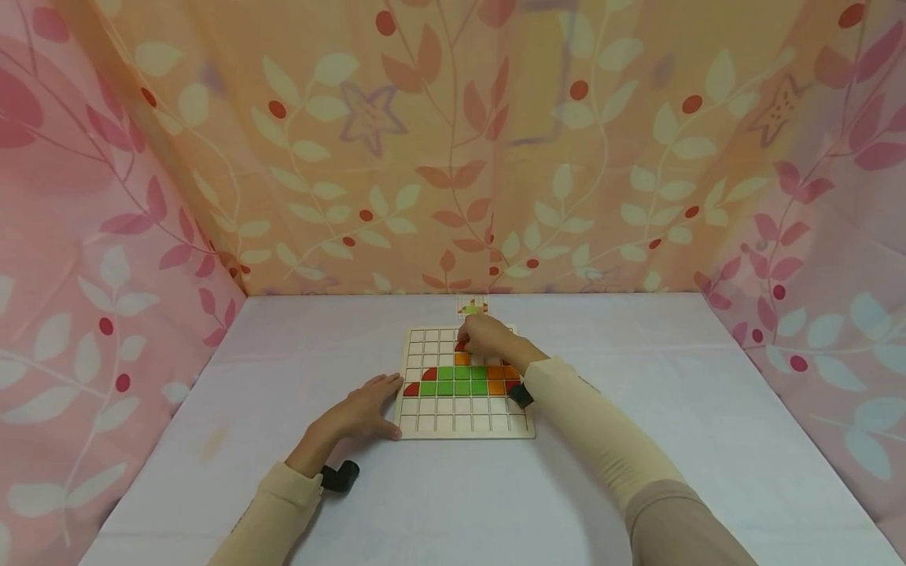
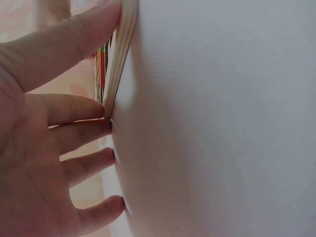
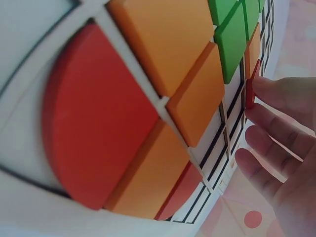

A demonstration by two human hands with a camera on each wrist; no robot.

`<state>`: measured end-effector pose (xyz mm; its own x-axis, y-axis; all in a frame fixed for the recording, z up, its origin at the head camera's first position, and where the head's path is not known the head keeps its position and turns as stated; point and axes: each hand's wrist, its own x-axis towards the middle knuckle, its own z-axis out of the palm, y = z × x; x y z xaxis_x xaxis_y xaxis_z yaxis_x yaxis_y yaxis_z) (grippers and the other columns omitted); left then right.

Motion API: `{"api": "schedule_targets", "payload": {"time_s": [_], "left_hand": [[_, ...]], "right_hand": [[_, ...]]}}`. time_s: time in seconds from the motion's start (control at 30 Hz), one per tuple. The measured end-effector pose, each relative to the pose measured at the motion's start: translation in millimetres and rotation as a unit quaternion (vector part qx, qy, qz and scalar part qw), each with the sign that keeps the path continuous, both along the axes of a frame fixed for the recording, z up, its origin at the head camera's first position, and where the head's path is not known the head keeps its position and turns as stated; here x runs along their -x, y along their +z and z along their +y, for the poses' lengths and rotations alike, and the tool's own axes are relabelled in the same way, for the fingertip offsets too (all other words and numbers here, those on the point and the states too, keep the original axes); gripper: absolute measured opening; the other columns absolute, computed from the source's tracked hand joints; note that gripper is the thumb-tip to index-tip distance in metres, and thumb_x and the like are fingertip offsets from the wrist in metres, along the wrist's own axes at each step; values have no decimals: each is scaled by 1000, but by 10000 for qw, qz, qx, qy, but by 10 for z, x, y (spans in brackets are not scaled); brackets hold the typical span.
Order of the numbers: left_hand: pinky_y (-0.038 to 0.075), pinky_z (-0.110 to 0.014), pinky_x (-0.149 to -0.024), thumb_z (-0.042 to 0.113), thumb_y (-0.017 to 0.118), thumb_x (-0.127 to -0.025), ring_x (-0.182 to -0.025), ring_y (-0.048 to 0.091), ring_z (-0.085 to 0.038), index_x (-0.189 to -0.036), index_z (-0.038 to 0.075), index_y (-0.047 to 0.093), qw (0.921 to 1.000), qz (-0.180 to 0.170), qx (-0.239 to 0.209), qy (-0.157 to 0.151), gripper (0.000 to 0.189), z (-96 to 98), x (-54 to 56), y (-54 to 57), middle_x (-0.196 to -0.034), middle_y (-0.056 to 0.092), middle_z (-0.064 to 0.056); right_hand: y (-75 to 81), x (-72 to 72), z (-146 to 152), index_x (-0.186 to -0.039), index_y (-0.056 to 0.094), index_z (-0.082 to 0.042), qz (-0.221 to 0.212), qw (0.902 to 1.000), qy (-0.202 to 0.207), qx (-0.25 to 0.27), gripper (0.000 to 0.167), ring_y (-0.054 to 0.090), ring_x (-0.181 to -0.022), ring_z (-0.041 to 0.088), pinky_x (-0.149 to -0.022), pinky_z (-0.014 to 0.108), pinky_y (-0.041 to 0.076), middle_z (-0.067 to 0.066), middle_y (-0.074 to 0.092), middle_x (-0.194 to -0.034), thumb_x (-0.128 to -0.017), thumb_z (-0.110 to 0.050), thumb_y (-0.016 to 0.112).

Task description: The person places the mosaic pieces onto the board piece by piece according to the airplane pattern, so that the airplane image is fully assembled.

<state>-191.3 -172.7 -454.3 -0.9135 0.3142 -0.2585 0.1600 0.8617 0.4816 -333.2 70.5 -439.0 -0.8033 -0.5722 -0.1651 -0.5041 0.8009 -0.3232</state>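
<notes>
A square wooden grid board (image 1: 467, 428) lies on the white table, bearing green, orange and red tiles. My left hand (image 1: 362, 409) rests at the board's left side, fingers fairly straight and thumb against the near corner; in the left wrist view fingertips touch the board's edge (image 2: 118, 69) and the tabletop. My right hand (image 1: 491, 338) reaches over the far part of the board. Between thumb and index finger it pinches a red rounded tile (image 3: 250, 91), just beyond an orange square tile (image 1: 462, 359). The right hand and forearm hide some far and right cells.
A small printed card (image 1: 472, 303) with a coloured grid pattern lies behind the board. Flowered cloth walls (image 1: 453, 157) enclose the table at the back and both sides. Each wrist carries a black camera (image 1: 341, 477).
</notes>
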Motion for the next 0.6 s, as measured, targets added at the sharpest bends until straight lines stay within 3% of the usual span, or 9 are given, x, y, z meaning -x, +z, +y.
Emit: {"api": "schedule_targets", "payload": {"time_s": [0.37, 0.6], "left_hand": [[23, -63, -115, 23, 85, -72, -149, 22, -38, -150, 3, 36, 10000, -8, 29, 3, 94, 8, -8, 27, -159, 32, -13], [22, -64, -115, 23, 85, -73, -149, 22, -38, -150, 3, 35, 10000, -16, 53, -3, 94, 14, 4, 20, -159, 31, -14]], "right_hand": [[-2, -12, 17, -107, 76, -8, 22, 9999, 43, 123, 21, 62, -94, 21, -92, 36, 54, 8, 73, -106, -90, -6, 63], [65, -38, 122, -112, 74, -6, 340, 9988, 232, 264, 24, 63, -105, 24, -95, 38, 53, 10, 71, -113, -92, -8, 61]]}}
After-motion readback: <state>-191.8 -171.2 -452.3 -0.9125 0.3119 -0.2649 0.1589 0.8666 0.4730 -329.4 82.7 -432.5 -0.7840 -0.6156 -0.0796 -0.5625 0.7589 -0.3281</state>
